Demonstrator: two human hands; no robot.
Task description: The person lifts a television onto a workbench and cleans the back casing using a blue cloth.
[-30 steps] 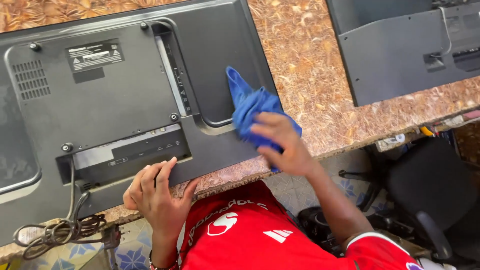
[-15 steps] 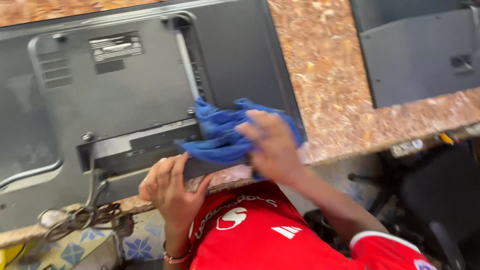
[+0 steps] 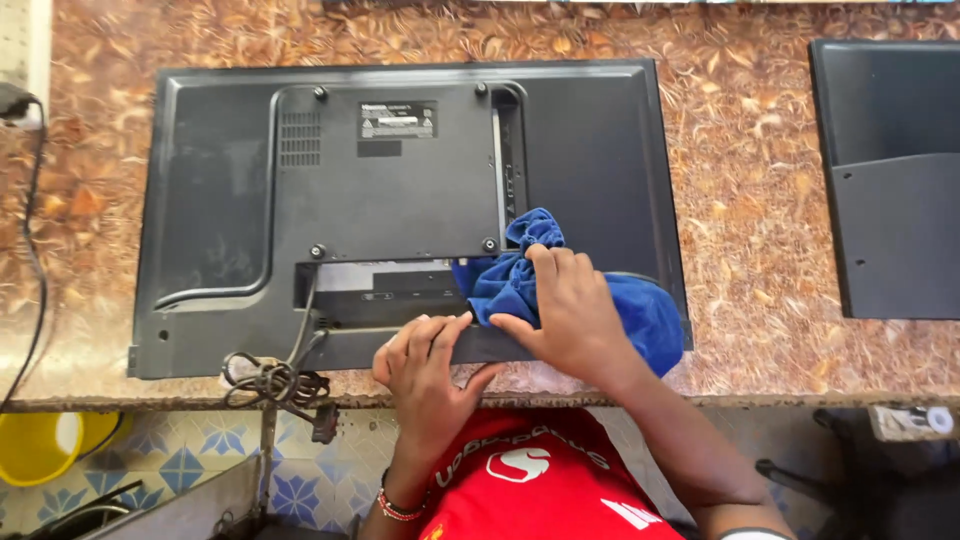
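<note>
Containers are few: a yellow bucket [image 3: 40,445] sits below the counter at the lower left, its inside too cropped to judge. A rectangular white-and-black label [image 3: 398,119] sits near the top middle of the raised rear panel of the flat television [image 3: 250,200], which lies face down on the brown patterned counter [image 3: 760,180]. The right hand [image 3: 565,310] presses flat, fingers spread, on a bunched blue cloth [image 3: 640,315] at the set's lower right. The left hand [image 3: 425,365] curls its fingers over the set's bottom edge, gripping it. A bundled black cable [image 3: 270,385] hangs off that edge. Another dark panel [image 3: 890,200] lies at the right. Since half a second ago, the cloth has gone lower and rightward, and the view has steadied.
</note>
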